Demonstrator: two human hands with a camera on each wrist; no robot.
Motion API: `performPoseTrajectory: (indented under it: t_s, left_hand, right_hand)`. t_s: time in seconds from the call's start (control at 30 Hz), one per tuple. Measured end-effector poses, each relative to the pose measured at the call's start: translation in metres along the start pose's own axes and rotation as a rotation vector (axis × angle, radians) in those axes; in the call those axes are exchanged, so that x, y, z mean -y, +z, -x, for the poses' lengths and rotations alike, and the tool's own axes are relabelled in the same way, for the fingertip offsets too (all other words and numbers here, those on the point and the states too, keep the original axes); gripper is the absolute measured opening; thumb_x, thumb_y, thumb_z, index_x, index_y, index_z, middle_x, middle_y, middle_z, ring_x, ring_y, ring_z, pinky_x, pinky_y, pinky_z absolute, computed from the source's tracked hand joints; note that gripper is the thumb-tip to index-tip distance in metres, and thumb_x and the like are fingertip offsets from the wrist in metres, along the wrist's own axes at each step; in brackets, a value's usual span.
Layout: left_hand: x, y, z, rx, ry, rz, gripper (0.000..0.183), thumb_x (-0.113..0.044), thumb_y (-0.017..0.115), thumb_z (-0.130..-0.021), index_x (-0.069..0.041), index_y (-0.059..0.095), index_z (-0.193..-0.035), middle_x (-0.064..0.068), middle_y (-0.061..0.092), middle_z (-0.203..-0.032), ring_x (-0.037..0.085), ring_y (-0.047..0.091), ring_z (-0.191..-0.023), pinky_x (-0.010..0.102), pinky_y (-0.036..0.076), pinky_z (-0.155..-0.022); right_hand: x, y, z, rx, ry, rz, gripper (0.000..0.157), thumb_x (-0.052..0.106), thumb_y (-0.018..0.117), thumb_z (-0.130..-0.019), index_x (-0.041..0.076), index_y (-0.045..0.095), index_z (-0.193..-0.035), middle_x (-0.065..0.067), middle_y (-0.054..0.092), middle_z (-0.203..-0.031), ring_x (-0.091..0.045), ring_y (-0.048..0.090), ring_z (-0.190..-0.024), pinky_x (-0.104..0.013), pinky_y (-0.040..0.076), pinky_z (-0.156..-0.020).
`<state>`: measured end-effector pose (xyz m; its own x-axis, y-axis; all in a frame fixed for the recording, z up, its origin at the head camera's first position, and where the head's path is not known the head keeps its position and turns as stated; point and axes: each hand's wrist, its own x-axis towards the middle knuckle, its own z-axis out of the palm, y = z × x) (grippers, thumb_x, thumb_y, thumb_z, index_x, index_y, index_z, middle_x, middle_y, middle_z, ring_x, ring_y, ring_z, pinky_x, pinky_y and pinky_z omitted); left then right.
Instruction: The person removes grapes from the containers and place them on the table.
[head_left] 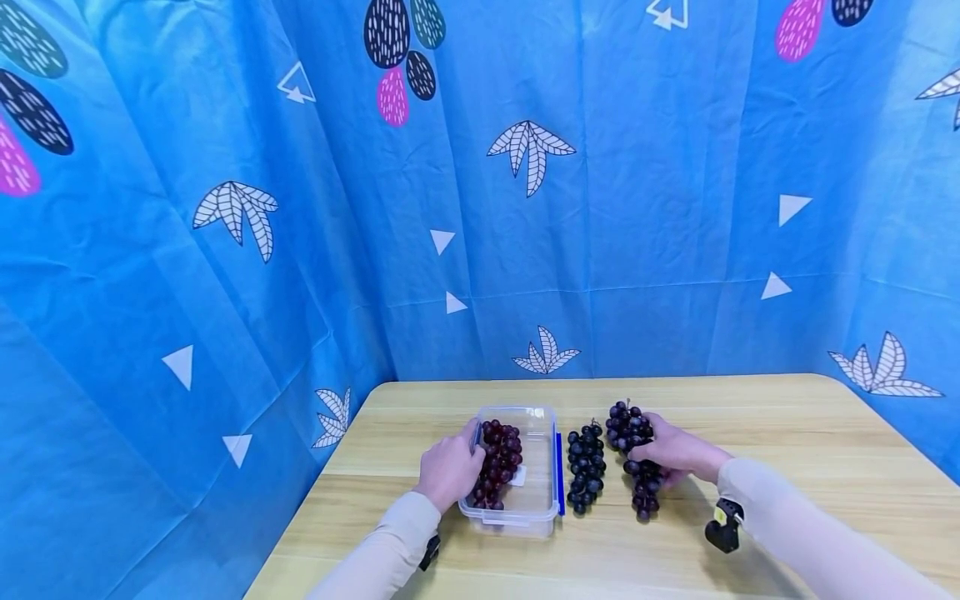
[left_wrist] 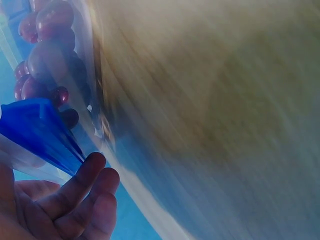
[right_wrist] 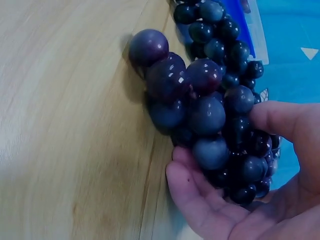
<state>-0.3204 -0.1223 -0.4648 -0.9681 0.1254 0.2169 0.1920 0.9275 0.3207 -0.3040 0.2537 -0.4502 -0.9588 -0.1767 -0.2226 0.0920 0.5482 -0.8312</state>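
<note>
A clear plastic food container [head_left: 536, 450] with blue locking flaps stands on the table, a bunch of red grapes [head_left: 501, 467] lying in its left half. My left hand [head_left: 452, 467] grips the container's left side, thumb at the rim; in the left wrist view its fingers [left_wrist: 105, 192] are curled beneath a blue flap [left_wrist: 42, 127]. To the right of the container lies a bunch of black grapes [head_left: 585, 467]. Further right, my right hand [head_left: 678, 450] holds another bunch of dark purple grapes [right_wrist: 205, 115] between thumb and fingers, near the tabletop.
The light wood table [head_left: 780, 442] has rounded far corners. A blue patterned curtain [head_left: 637, 208] hangs behind it and along the left side. A small white label [head_left: 518, 476] shows at the container's bottom. Each wrist wears a small black device [head_left: 724, 525].
</note>
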Motion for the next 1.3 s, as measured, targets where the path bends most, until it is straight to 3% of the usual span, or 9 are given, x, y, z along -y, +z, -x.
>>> performPoseTrajectory:
  t_s: [0.13, 0.33, 0.63, 0.77, 0.9, 1.0, 1.03, 1.17, 1.3]
  left_hand:
    - [0.0, -0.001, 0.0, 0.004, -0.005, -0.004, 0.06, -0.035, 0.052, -0.098, -0.02, 0.042, -0.155, 0.001, 0.051, -0.058, 0.016, 0.048, -0.047, 0.034, 0.039, -0.047]
    - [-0.001, -0.002, 0.0, 0.01, -0.005, 0.008, 0.06, -0.035, 0.053, -0.098, -0.019, 0.041, -0.155, 0.001, 0.052, -0.059, 0.016, 0.048, -0.047, 0.034, 0.039, -0.047]
    - [0.001, -0.003, -0.001, 0.0, 0.004, 0.002, 0.06, -0.034, 0.053, -0.098, -0.018, 0.042, -0.155, 0.002, 0.052, -0.06, 0.016, 0.048, -0.049, 0.034, 0.039, -0.048]
    - [0.002, -0.003, -0.001, 0.0, 0.003, 0.009, 0.06, -0.033, 0.053, -0.098, -0.018, 0.042, -0.155, 0.003, 0.053, -0.062, 0.017, 0.048, -0.049, 0.034, 0.039, -0.047]
    - [0.003, -0.002, 0.0, 0.006, -0.009, 0.013, 0.06, -0.033, 0.053, -0.098, -0.018, 0.042, -0.155, 0.003, 0.053, -0.062, 0.017, 0.048, -0.049, 0.034, 0.039, -0.047]
    - [0.002, -0.002, 0.0, 0.01, -0.017, 0.014, 0.061, -0.034, 0.053, -0.098, -0.019, 0.041, -0.155, 0.002, 0.053, -0.062, 0.017, 0.048, -0.049, 0.034, 0.039, -0.048]
    - [0.002, -0.002, 0.0, 0.008, -0.015, 0.013, 0.061, -0.034, 0.053, -0.098, -0.019, 0.042, -0.155, 0.002, 0.053, -0.062, 0.017, 0.048, -0.049, 0.034, 0.039, -0.048]
    - [0.001, -0.001, 0.0, 0.013, -0.01, 0.02, 0.06, -0.035, 0.052, -0.098, -0.019, 0.041, -0.155, 0.002, 0.053, -0.061, 0.017, 0.048, -0.048, 0.034, 0.04, -0.047]
    - [0.0, -0.002, -0.001, 0.017, -0.003, 0.027, 0.06, -0.034, 0.052, -0.099, -0.018, 0.041, -0.155, 0.001, 0.051, -0.059, 0.016, 0.048, -0.047, 0.034, 0.039, -0.047]
  right_hand:
    - [0.001, 0.003, 0.0, -0.01, -0.017, -0.006, 0.093, 0.014, 0.07, -0.086, 0.0, 0.011, -0.156, -0.041, 0.047, -0.131, -0.027, 0.069, -0.071, -0.043, 0.058, -0.055]
    - [0.002, 0.004, 0.0, -0.016, 0.003, 0.026, 0.097, 0.016, 0.071, -0.087, 0.002, 0.006, -0.158, -0.029, 0.062, -0.106, -0.019, 0.059, -0.053, -0.035, 0.055, -0.05]
    - [0.002, 0.003, 0.002, -0.023, -0.053, 0.056, 0.091, 0.014, 0.07, -0.085, -0.003, 0.015, -0.156, -0.028, 0.062, -0.111, -0.014, 0.049, -0.048, -0.029, 0.044, -0.046]
    - [0.003, 0.004, 0.001, -0.023, -0.048, 0.06, 0.094, 0.017, 0.071, -0.085, -0.002, 0.013, -0.157, -0.036, 0.054, -0.128, -0.015, 0.045, -0.051, -0.031, 0.043, -0.048]
    - [0.001, 0.005, -0.001, -0.057, -0.078, 0.118, 0.096, 0.021, 0.074, -0.085, -0.003, 0.016, -0.157, -0.042, 0.038, -0.146, -0.04, 0.064, -0.094, -0.052, 0.053, -0.085]
    - [-0.001, 0.008, -0.002, -0.074, -0.101, 0.132, 0.097, 0.023, 0.075, -0.086, -0.006, 0.016, -0.156, -0.042, 0.032, -0.15, -0.055, 0.043, -0.132, -0.064, 0.036, -0.108]
    - [-0.002, 0.009, -0.001, -0.076, -0.101, 0.124, 0.097, 0.023, 0.075, -0.086, -0.005, 0.015, -0.156, -0.042, 0.031, -0.15, -0.056, 0.042, -0.132, -0.064, 0.037, -0.108]
    - [-0.003, 0.011, 0.001, -0.085, -0.063, 0.09, 0.099, 0.026, 0.075, -0.087, -0.001, 0.012, -0.158, -0.044, 0.031, -0.148, -0.044, 0.066, -0.096, -0.055, 0.057, -0.077]
    - [-0.003, 0.013, 0.004, -0.074, -0.016, 0.037, 0.101, 0.026, 0.075, -0.088, 0.004, 0.007, -0.16, -0.047, 0.031, -0.144, -0.025, 0.062, -0.058, -0.042, 0.056, -0.051]
